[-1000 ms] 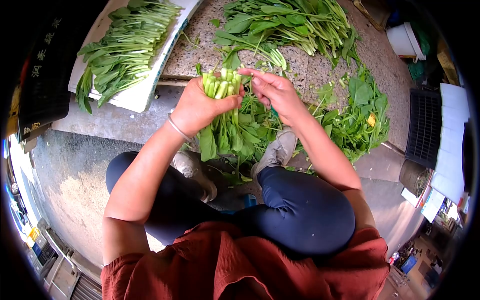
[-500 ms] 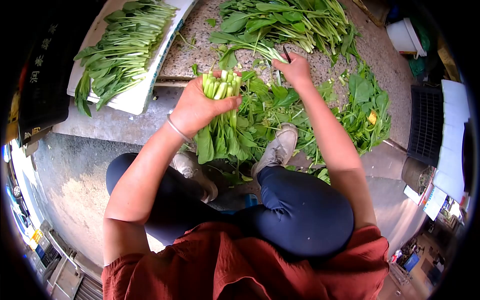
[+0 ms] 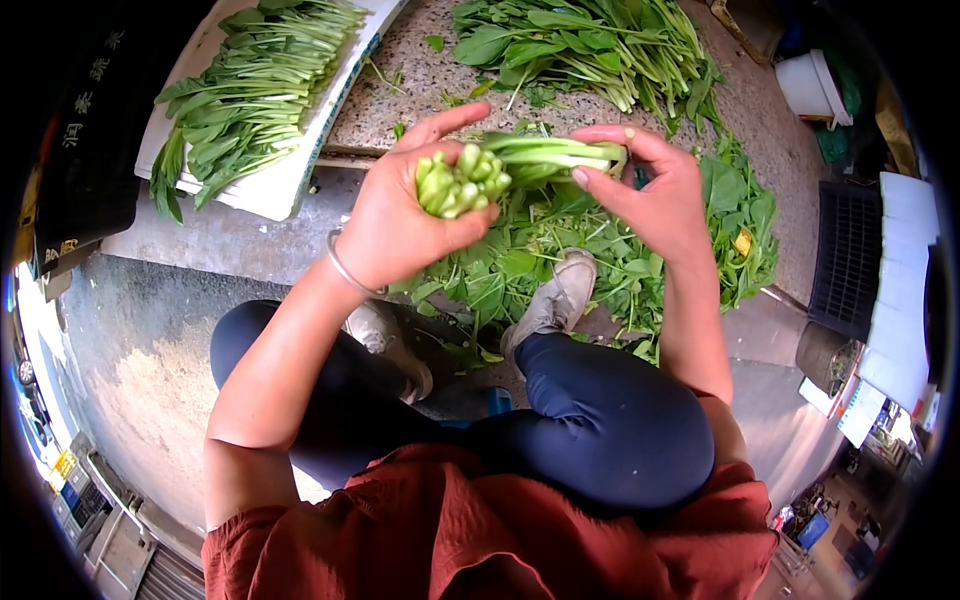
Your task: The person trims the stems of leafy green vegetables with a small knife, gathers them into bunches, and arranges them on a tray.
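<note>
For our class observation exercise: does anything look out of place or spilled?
Loose leaves lie strewn beside the right shoe, unlike the orderly greens on the white board. A yellow patch stands out among green.

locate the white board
In the head view, the white board is at upper left, under a row of greens and left of the left hand.

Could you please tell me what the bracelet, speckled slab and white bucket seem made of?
The bracelet: probably smooth silvery metal, from its pale sheen. The speckled slab: granite or terrazzo, given its mixed flecks; polish unclear. The white bucket: likely smooth plastic, judging by its even colour.
</note>
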The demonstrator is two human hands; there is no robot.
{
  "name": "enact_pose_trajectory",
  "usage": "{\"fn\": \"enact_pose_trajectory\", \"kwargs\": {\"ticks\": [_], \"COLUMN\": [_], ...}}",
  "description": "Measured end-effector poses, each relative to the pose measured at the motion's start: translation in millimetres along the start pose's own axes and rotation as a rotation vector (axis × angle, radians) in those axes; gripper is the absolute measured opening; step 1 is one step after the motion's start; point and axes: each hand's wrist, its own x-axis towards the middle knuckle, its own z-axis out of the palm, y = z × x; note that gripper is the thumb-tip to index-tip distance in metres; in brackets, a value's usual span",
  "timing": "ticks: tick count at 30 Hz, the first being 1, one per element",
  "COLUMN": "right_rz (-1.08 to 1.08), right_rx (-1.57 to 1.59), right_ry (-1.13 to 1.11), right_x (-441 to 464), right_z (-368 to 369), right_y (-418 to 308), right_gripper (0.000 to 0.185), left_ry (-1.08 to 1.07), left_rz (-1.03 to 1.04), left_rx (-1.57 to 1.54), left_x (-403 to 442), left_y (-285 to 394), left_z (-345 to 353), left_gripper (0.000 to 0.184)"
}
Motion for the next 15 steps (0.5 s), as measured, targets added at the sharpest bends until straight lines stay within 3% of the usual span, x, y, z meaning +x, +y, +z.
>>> {"fn": "enact_pose_trajectory", "kwargs": {"ticks": [2, 4, 5, 7, 15], "right_rz": [0.006, 0.065, 0.055, 0.049, -0.023], "right_rx": [0.104, 0.421, 0.465, 0.467, 0.415], "right_ry": [-0.064, -0.184, -0.188, -0.171, 0.068], "right_x": [0, 3, 4, 6, 9], "right_z": [8, 24, 30, 37, 47], "right_y": [-1, 8, 11, 12, 15], "right_gripper": [0.030, 0.031, 0.034, 0.037, 0.034], "left_ry": [-0.076, -0.108, -0.180, -0.249, -0.267], "left_rz": [0.051, 0.099, -0.039, -0.216, -0.301], "left_rx": [-0.058, -0.007, -0.099, -0.164, -0.080], "left_x": [-3, -7, -8, -9, -5], "left_y": [8, 1, -1, -4, -11], "left_z": [3, 5, 6, 7, 2], "left_gripper": [0.021, 0.027, 0.031, 0.041, 0.035]}}
